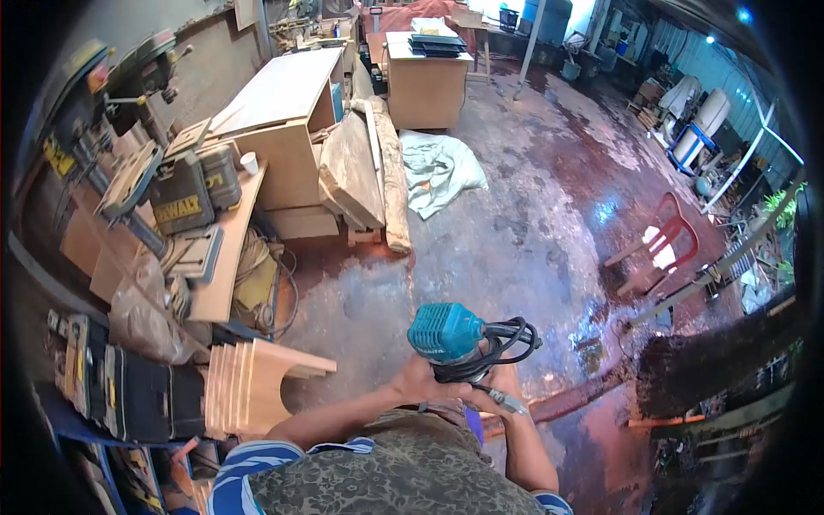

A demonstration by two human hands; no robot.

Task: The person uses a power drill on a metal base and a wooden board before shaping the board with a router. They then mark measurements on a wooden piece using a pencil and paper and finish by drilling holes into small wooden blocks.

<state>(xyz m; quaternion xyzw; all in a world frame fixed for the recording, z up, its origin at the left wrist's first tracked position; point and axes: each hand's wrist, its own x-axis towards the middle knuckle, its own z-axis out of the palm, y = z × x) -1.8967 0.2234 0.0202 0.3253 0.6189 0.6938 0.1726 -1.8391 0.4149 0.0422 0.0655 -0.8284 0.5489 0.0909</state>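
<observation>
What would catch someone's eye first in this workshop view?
The teal power tool at bottom centre, held in both hands, left hand and right hand, with its black cord looped beside it. Next, the red chair on the wet floor at right, and the yellow-lettered tool cases on the bench at left.

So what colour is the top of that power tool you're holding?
Teal, with a black cord coiled beside it; the head view shows the power tool best.

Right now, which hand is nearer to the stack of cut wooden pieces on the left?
Left. The left hand grips the teal power tool on the side facing the wooden pieces; the right hand holds its far side.
</observation>
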